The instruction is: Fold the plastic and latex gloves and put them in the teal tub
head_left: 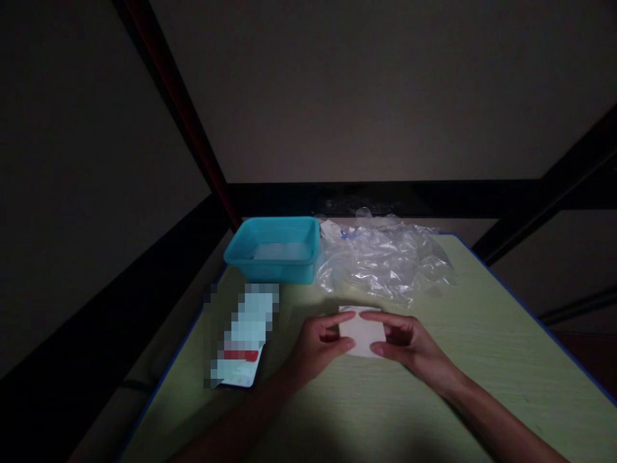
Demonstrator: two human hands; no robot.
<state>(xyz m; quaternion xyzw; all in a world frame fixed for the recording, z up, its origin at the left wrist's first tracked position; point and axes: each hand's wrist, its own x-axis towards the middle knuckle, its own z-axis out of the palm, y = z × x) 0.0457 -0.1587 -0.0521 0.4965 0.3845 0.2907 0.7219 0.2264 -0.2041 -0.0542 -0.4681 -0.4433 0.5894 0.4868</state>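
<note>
We are working at a pale green counter [501, 347] with a faint wood-like grain, and a blue edging [506, 290] is running along its sides. The room around us is lying in dim light: beyond the far end a greyish wall [366, 96] is rising, a black band [482, 198] is crossing its lower part, and a reddish-brown strip [186, 112] is slanting down on the left. At the far left of the counter a turquoise tub [274, 271] is standing upright, and something flat and white [284, 251] is lying inside it. Just beside it, on the right, crumpled clear plastic [385, 257] is spreading out and catching the light. A phone [250, 328] is lying face up on the near left, its screen glowing.

We are holding a white folded piece [364, 335] above the middle of the counter, in front of the plastic. It is looking small, flat and roughly square, and a fold line is showing along its upper edge. Our left hand [318, 347] is pinching its left side between thumb and forefinger, and our right hand [417, 347] is pinching the right side likewise, so each grip is closing on it.

On the phone screen a red bar [241, 355] is showing, but coarse blocks are covering most of the display, so we are reading nothing there.
</note>
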